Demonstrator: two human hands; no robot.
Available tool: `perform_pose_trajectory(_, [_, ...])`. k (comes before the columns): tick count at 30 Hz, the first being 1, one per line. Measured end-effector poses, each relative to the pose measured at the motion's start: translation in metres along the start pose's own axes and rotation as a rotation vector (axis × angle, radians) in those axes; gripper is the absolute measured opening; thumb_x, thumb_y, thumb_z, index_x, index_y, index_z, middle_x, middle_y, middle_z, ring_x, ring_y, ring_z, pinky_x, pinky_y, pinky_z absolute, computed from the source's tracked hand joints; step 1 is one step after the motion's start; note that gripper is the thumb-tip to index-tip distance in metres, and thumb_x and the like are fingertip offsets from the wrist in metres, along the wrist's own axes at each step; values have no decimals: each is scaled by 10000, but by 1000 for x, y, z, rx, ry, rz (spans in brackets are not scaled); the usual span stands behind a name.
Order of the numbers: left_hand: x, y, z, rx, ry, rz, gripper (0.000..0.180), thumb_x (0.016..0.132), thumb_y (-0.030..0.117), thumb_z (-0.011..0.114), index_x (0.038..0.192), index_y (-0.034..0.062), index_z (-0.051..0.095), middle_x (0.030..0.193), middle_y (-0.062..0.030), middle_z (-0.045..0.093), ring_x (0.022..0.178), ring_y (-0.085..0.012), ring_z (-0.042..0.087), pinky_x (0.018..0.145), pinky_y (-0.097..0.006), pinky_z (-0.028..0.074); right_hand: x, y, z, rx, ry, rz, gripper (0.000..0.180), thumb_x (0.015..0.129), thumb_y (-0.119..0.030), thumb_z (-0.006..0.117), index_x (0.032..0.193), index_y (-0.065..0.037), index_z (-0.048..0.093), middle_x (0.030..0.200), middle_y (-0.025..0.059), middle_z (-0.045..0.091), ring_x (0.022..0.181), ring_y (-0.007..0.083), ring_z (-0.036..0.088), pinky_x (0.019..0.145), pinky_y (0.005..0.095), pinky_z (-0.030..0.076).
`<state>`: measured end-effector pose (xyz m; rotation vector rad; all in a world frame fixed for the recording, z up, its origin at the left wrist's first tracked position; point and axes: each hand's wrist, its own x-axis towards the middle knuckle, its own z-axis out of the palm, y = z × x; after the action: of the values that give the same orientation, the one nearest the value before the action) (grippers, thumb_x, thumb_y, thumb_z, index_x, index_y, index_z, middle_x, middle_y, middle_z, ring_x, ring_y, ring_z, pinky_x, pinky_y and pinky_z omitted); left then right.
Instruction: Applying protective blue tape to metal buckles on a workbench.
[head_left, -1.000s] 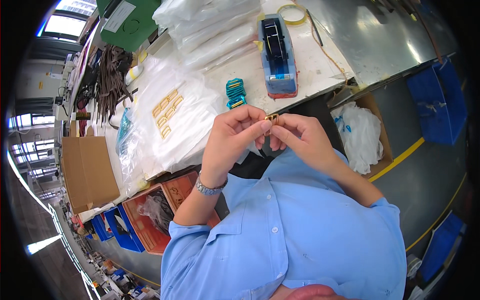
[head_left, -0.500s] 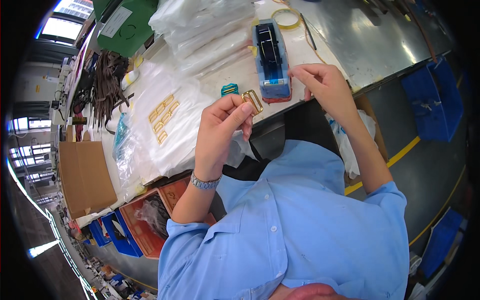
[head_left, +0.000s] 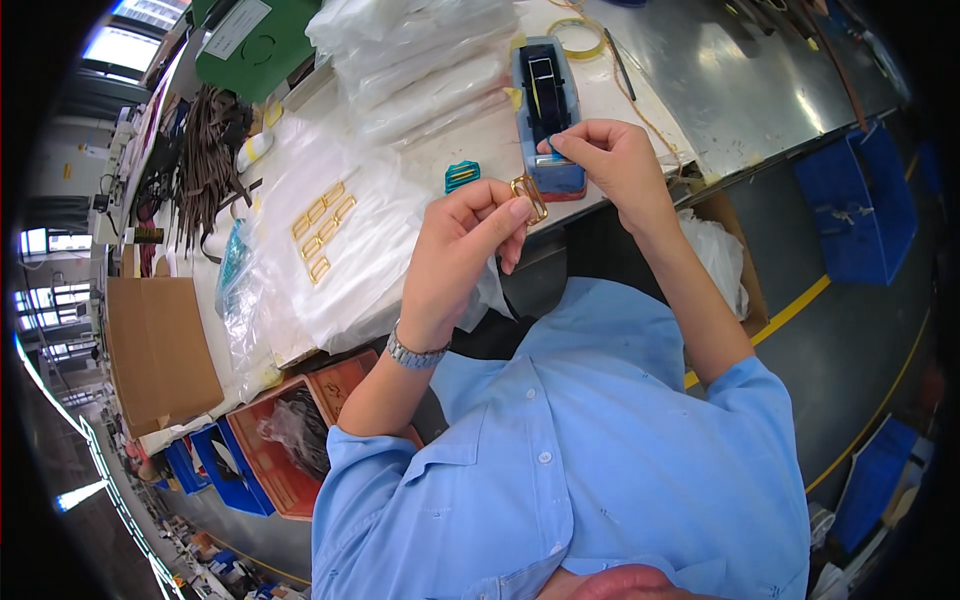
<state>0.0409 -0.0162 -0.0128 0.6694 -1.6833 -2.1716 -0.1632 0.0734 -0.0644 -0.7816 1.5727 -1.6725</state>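
Nearest is the blue shirt (head_left: 560,460), with the orange crate (head_left: 275,440) to its left below the table edge. Beyond the shirt, the hands are apart from each other. The left hand (head_left: 462,235), a watch (head_left: 415,352) at its wrist, is clamped between thumb and forefinger on a gold buckle (head_left: 538,201); its other fingers are curled. The buckle is held up off the table (head_left: 640,130), just in front of the dispenser's near left corner. It stands tilted, its long axis running from far left to near right.

The right hand (head_left: 620,172) is at the near end of the dispenser (head_left: 537,60), thumb and forefinger drawn close over the cutter; whether tape is pinched between them cannot be told.

Half a second earlier, the right hand is to the right of the dispenser, clear of it; one second earlier, both hands are together at the buckle. The left hand's grip is unchanged throughout.

Left of the dispenser lies a teal bundle (head_left: 462,177). Farther left, gold buckles (head_left: 318,240) lie in rows on white film (head_left: 375,225). At the far side are clear bags (head_left: 415,60) and, to the right, a tape ring (head_left: 604,42).
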Motion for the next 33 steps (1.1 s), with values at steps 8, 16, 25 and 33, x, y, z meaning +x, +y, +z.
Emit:
perform_pose_trajectory(8, [-17, 22, 2, 78, -26, -12, 207, 1064, 194, 651, 1001, -1, 680, 794, -21, 654, 656, -94, 603, 594, -243, 483, -68, -41, 11, 41, 0, -33, 186, 1034, -134, 677, 1067, 42, 728, 928, 87, 794, 687, 76, 677, 553, 204, 473])
perform_pose_trajectory(16, [-14, 18, 15, 183, -66, -114, 190, 1064, 165, 649, 988, -7, 673, 798, -42, 681, 631, -90, 620, 557, -228, 485, -99, 0, 12, 194, -64, 123, 196, 1032, -60, 642, 1173, 60, 706, 940, 89, 789, 732, 75, 686, 633, 214, 513])
perform_pose_trajectory(25, [0, 7, 19, 209, -81, -148, 203, 1062, 168, 664, 1000, -23, 686, 783, -35, 699, 632, -77, 634, 556, -224, 514, -102, -2, 10, 291, -118, 118, 227, 1026, -2, 587, 1213, 66, 697, 987, 98, 783, 801, 119, 727, 730, 257, 585])
perform_pose_trajectory(33, [12, 6, 15, 229, -126, -188, 204, 1066, 167, 655, 1013, -27, 684, 804, -44, 702, 637, -91, 648, 562, -237, 537, -103, 2, 12, 326, -111, 82, 207, 1051, -52, 594, 1191, 71, 685, 974, 103, 773, 822, 156, 758, 727, 277, 607])
